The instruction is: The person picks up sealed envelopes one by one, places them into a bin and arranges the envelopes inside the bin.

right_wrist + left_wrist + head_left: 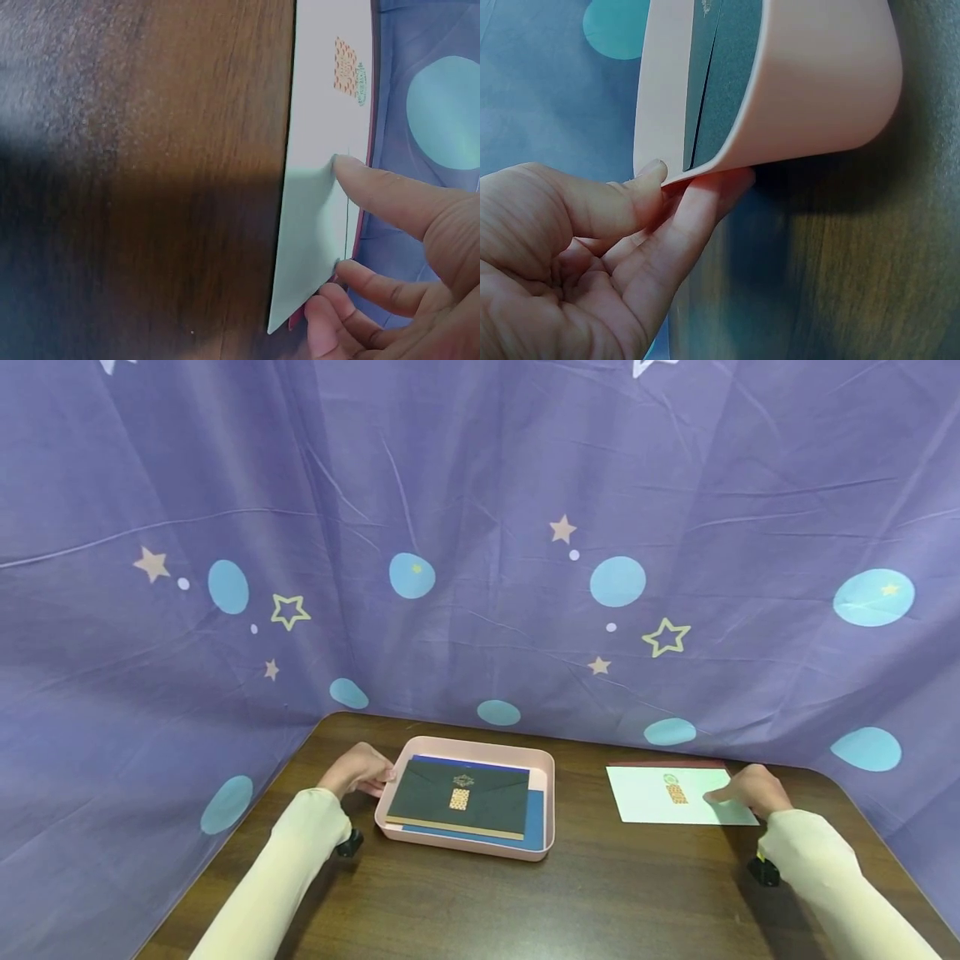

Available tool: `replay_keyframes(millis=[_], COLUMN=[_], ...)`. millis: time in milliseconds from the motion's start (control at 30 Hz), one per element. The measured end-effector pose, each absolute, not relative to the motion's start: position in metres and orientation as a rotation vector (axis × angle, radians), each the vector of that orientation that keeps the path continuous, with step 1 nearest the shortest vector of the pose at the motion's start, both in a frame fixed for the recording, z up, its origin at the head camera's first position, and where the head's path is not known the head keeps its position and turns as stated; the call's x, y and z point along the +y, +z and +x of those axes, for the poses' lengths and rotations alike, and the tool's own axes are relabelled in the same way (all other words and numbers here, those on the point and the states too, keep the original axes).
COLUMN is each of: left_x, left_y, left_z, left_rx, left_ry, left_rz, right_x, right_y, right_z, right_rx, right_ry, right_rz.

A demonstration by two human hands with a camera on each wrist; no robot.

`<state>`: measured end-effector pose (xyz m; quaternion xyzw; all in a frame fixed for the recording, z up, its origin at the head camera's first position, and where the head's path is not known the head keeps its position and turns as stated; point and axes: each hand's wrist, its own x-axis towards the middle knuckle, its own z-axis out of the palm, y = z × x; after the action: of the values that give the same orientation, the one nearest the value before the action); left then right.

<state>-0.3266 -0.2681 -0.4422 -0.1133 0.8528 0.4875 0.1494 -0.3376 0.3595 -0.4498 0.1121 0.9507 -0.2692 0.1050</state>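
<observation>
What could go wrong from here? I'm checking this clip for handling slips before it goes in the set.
The left hand pinches only the thin corner rim of the pink tray, so the tray could tip or slide and shift the dark envelope stacked inside. The right hand pinches just the edge of the pale envelope; it may bend or slip free. A dark red sheet lies beneath it and might drag along.
</observation>
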Motion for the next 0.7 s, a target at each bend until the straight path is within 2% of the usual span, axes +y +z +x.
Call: replay_keyframes(millis=[700], left_x=[-0.2671], left_y=[-0.4406], left_z=[-0.3256], left_rx=[2.456], left_ry=[1.393], left_rz=[-0.315], right_x=[0.3604], right_y=[-0.4521], right_z=[-0.3432], right_rx=[2.693], right_ry=[-0.824], right_rz=[0.360])
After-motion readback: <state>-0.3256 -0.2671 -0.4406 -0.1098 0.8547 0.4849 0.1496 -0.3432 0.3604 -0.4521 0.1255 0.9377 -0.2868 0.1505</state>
